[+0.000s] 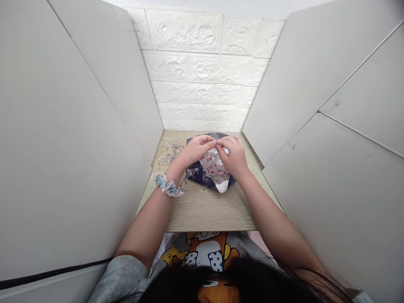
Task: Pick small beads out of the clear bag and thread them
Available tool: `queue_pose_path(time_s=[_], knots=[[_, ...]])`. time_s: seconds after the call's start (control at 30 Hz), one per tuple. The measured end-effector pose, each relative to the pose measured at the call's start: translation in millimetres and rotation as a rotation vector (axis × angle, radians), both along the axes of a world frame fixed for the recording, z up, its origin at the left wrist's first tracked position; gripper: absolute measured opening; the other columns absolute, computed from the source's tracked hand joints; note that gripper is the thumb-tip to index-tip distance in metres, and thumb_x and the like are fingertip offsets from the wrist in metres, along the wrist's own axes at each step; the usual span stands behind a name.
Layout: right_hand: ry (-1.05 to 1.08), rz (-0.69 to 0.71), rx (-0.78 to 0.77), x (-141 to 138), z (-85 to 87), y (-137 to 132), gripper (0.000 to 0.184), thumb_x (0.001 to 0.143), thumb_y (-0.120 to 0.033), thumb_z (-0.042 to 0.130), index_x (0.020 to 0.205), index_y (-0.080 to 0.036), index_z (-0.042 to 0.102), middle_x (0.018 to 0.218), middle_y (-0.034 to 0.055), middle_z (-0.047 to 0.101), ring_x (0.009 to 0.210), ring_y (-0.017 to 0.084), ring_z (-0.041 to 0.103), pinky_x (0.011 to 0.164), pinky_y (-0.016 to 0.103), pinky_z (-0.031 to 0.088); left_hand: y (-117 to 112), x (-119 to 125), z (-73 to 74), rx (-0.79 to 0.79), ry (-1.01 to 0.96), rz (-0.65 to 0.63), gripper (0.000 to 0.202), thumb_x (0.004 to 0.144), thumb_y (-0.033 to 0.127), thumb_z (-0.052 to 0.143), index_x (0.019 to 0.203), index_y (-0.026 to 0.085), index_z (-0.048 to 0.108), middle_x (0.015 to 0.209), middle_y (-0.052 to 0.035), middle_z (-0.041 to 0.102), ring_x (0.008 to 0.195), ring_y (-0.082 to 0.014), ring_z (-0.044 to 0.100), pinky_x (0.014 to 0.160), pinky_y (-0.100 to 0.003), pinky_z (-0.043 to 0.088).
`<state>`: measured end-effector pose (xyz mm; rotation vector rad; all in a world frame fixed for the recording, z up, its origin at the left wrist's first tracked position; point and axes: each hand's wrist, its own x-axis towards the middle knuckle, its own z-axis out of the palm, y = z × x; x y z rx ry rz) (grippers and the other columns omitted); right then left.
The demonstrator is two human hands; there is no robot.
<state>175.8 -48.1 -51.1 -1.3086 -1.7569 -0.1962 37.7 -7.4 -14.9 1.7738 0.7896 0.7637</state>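
Note:
Over a dark blue patterned cloth container (pixel 202 179) with a white lining, my left hand (pixel 200 148) and my right hand (pixel 232 155) meet at their fingertips. Each is closed in a pinch. What sits between the fingertips is too small to make out; a faint thin line like a thread (pixel 216 126) shows just above. Under my hands lies a heap of small pink, red and clear beads (pixel 215 166) in the container. Strands of beads (pixel 172 151) rest on the table left of my left hand.
The wooden table (pixel 211 214) is narrow, with white panels (pixel 148 126) close on the left and right. A white brick-patterned wall (pixel 202 92) stands behind it. A few tiny loose pieces (pixel 203 190) lie before the container. A blue scrunchie (pixel 168 185) circles my left wrist.

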Motion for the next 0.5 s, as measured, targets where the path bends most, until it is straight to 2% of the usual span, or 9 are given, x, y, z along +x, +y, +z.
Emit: queue_pose_path(time_s=[0.1,0.2,0.3,0.43,0.5], knots=[[0.029,-0.037,0.009,-1,1.4,-1,0.018,0.083,-0.028,0.041,0.079,-0.023,0.057,0.081,0.0009,0.060,0.080,0.016,0.053,0.091,0.038,0.029,0,-1,0.3,0.035,0.040,0.036,0.029,0.070,0.041,0.051,0.075,0.014,0.059,0.056,0.0038,0.044,0.048,-0.0053,0.033,0.049,-0.020,0.029],[0.098,-0.077,-0.009,-1,0.2,2,0.018,0.083,-0.028,0.039,0.080,-0.021,0.055,0.082,0.0023,0.060,0.079,0.016,0.053,0.086,0.036,0.035,2,-2,-1.2,0.081,0.082,0.099,0.029,0.069,0.042,0.052,0.069,0.014,0.059,0.053,0.0039,0.043,0.049,-0.0061,0.034,0.049,-0.020,0.028],[0.064,-0.087,-0.132,-1,-7.9,9,0.018,0.083,-0.025,0.038,0.089,-0.020,0.054,0.090,0.0054,0.060,0.083,0.018,0.053,0.083,0.039,0.037,5,0,-4.1,0.102,0.065,0.157,0.027,0.068,0.039,0.052,0.067,0.013,0.058,0.056,0.0029,0.046,0.052,-0.0068,0.037,0.050,-0.020,0.029],[-0.222,-0.038,-0.391,-8,-24.4,17,0.021,0.080,-0.019,0.040,0.091,-0.022,0.057,0.094,0.0074,0.057,0.089,0.022,0.051,0.092,0.060,0.019,8,1,-6.3,0.089,-0.032,0.222,0.023,0.069,0.035,0.051,0.067,0.013,0.057,0.059,0.0022,0.050,0.055,-0.0066,0.040,0.053,-0.019,0.032],[-0.322,0.003,-0.427,-15,-30.1,18,0.023,0.080,-0.016,0.040,0.091,-0.024,0.058,0.093,0.0071,0.056,0.090,0.023,0.051,0.092,0.064,0.012,8,1,-5.2,0.042,-0.064,0.265,0.021,0.072,0.033,0.048,0.067,0.014,0.054,0.054,0.0034,0.045,0.050,-0.0058,0.038,0.049,-0.018,0.031]])
